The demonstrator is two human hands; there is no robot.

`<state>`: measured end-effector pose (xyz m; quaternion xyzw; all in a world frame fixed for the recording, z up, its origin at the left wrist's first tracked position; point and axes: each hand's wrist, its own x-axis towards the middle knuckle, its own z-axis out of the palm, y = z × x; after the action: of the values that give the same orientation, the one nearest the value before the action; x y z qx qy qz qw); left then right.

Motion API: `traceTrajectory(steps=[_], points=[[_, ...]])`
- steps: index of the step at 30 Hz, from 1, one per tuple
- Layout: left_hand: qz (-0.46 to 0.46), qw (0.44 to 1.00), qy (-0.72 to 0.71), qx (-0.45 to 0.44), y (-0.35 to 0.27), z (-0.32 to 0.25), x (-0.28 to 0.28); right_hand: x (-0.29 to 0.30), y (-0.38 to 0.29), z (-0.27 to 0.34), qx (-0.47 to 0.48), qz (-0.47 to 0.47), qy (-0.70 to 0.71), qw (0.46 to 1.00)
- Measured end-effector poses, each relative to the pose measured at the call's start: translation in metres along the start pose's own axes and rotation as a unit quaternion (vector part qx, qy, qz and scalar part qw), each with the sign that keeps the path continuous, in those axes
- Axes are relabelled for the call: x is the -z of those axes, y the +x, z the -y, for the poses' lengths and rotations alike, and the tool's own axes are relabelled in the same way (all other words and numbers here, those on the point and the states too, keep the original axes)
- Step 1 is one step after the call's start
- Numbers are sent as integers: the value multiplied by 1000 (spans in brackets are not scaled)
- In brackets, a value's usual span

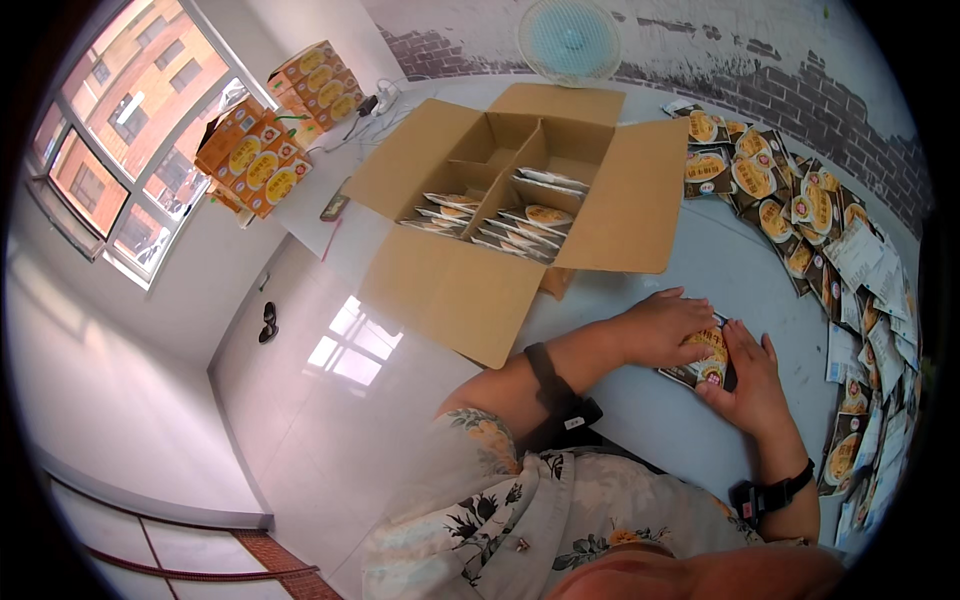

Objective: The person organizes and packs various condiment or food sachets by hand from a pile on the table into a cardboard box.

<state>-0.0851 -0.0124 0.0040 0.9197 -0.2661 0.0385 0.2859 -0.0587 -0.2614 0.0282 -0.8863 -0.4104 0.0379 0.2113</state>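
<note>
On the table before me lies a dark food packet with a yellow bowl picture (pixel 709 352). My left hand (pixel 664 326) rests flat over its upper left part, fingers extended. My right hand (pixel 750 382) lies against its right side, thumb on the lower edge and fingers near the top. Further back and to the left stands an uncovered cardboard box (pixel 442 296) with its flaps spread. Dividers (pixel 491 199) split it into compartments. Packets (pixel 547 215) stand tilted in rows in the near compartments; a few white-edged ones (pixel 553 180) are on the right, farther back.
A large heap of similar packets (pixel 817 210) curves along the table's right side. Stacked orange cartons (pixel 259 165) stand at the far left, with more cartons (pixel 319 82) behind. A phone-like object (pixel 335 201), cables (pixel 367 127) and a fan (pixel 570 41) are also at the table.
</note>
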Motion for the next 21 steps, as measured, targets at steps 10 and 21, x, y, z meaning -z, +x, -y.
traceTrajectory(steps=[10, 21], points=[[-28, 999, 1, -29, -3, 2, -3, 0, 0, 0, 6, -6, -4, 1000], [-12, 999, -27, -25, -2, 5, -6, -1, -1, -1, 19, 8, -18, 1000]])
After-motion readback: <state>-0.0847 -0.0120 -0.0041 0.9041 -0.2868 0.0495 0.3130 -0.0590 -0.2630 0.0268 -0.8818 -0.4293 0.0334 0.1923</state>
